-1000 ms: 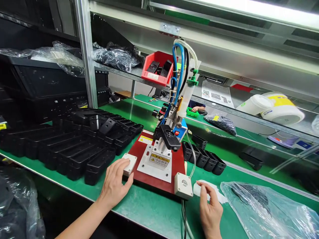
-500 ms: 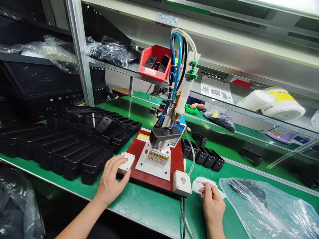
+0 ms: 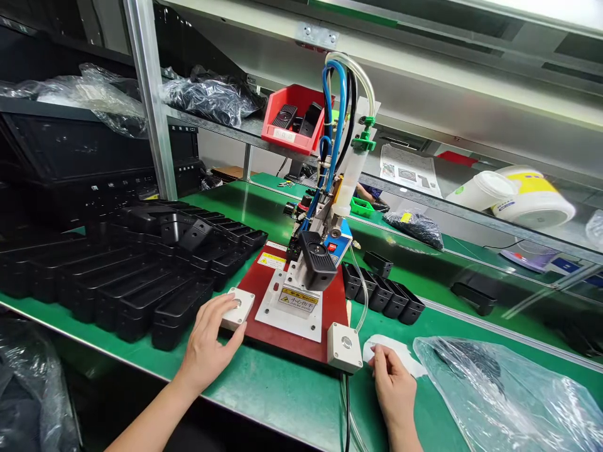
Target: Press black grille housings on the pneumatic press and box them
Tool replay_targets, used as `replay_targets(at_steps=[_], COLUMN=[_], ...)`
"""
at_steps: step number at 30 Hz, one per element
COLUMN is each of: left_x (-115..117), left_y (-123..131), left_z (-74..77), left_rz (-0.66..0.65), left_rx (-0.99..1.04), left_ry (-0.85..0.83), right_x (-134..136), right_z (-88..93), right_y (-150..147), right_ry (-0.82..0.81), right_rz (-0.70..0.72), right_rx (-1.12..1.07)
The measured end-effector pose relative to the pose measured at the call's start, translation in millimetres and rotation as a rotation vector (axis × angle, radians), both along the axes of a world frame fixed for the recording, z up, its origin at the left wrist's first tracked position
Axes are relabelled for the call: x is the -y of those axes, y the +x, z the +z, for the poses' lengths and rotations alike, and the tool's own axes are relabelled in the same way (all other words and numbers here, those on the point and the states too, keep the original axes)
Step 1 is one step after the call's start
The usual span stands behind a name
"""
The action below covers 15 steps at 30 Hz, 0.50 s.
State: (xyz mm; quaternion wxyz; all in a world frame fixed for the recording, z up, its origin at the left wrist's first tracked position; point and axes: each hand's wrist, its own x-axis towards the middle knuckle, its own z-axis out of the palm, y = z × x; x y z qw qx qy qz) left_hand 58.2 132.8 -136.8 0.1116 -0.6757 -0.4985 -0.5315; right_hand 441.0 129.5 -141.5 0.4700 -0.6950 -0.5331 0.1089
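Note:
My left hand (image 3: 210, 336) lies with its fingertips over the silver button of the left white button box (image 3: 242, 307), thumb apart along the near side. To the right of the other white button box (image 3: 345, 348), my right hand (image 3: 394, 383) is closed, fingers curled. Whether something small is in it I cannot make out. Beneath its fingertips lies a piece of white paper (image 3: 409, 359). Between the boxes stands a dispensing machine (image 3: 346, 182) with a clear syringe and blue hoses. A black plastic part (image 3: 317, 260) with a ribbed top sits on its fixture, slanting toward me.
Long black housings (image 3: 136, 282) crowd the left bench. Several black parts (image 3: 384, 295) stand in a row right of the machine. A clear plastic bag (image 3: 513, 395) lies at the right. Overhead, a shelf holds a red bin (image 3: 296, 119). A co-worker's arm (image 3: 364, 192) shows behind.
The black part on the fixture has turned from lying crosswise to pointing toward me. My right hand has shifted slightly left. My left hand stays on the button box. The co-worker's hand has moved.

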Motion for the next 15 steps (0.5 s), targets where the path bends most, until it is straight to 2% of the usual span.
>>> replay_targets(at_steps=[15], left_x=[0.7], left_y=[-0.4], left_z=[-1.1], left_rz=[-0.005], left_rx=[-0.002], left_ry=[-0.003], right_x=[0.6], right_z=[1.9], right_y=[-2.5], right_ry=[-0.034], right_rz=[0.026], right_rx=[0.046])
